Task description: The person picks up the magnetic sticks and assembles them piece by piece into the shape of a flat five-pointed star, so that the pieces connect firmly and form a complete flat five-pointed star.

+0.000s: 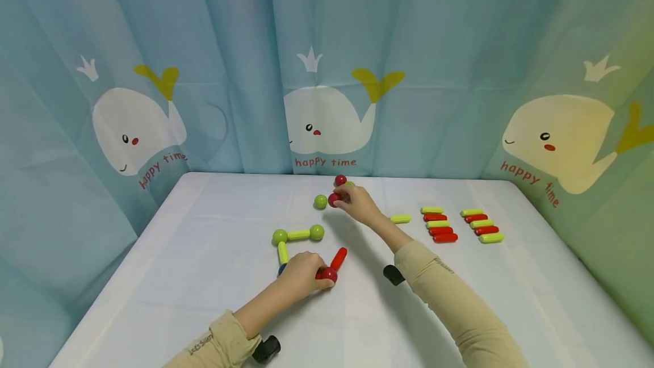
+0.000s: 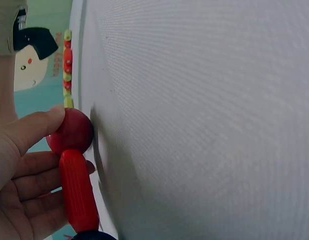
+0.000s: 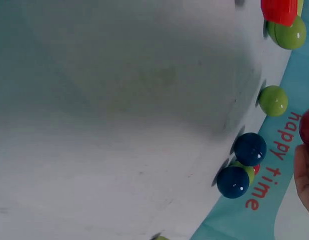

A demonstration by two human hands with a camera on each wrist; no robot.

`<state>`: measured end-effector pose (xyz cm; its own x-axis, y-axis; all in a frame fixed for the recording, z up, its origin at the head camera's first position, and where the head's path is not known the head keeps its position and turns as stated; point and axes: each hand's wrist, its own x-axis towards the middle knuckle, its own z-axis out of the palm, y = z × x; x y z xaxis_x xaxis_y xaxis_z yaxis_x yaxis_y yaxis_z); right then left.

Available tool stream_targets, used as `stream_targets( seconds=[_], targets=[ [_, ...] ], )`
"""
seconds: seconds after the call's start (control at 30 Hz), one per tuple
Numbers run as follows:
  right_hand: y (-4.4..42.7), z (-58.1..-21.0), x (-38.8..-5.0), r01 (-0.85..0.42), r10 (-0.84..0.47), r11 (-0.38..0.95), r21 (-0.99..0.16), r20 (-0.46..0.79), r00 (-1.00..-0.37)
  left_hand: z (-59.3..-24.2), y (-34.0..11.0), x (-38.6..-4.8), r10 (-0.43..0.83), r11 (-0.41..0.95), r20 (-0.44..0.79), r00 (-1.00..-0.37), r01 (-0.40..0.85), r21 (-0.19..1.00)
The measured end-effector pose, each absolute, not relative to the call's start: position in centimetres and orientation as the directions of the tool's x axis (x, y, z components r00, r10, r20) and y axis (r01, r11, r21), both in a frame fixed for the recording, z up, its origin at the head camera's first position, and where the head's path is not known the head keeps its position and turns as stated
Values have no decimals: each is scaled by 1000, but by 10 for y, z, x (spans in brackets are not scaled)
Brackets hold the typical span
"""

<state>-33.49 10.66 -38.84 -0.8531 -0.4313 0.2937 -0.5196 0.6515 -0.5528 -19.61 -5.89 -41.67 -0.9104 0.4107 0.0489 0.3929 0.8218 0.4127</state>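
Note:
My left hand (image 1: 302,275) pinches a red ball (image 1: 329,275) at a corner of a joined shape on the table. In the left wrist view, the thumb presses that ball and a red stick (image 2: 78,190) runs from it to a dark blue ball (image 2: 94,235). A second red stick (image 1: 339,259) points away from the corner. The shape's other side has yellow-green sticks (image 1: 298,234) and green balls (image 1: 317,232). Farther back, my right hand (image 1: 360,207) holds another red ball (image 1: 334,200) between thumb and fingers; the right wrist view shows this ball (image 3: 308,128) only partly.
Loose balls lie near the right hand: a green ball (image 1: 320,201), a red ball (image 1: 340,180) and two dark blue balls (image 3: 250,149). Red and yellow-green sticks (image 1: 440,231) lie in two columns at the right, with a single yellow-green stick (image 1: 400,218) nearer. A curtain (image 1: 235,129) hangs behind the table.

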Motion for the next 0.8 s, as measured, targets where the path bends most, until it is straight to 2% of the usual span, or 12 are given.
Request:
stream_targets(
  seconds=[0.23,0.43,0.8],
  targets=[
    [124,-386,-319,-461,-457,609,-645,190,-869,-415,-58,-193,386,839,35,-922,367,402],
    [136,-387,-308,-395,-481,625,-674,65,-874,-413,-58,-193,387,839,23,-922,363,405],
    [148,-396,-289,-361,-582,603,-711,-82,-809,-413,-57,-192,416,823,53,-908,401,402]
  ],
)
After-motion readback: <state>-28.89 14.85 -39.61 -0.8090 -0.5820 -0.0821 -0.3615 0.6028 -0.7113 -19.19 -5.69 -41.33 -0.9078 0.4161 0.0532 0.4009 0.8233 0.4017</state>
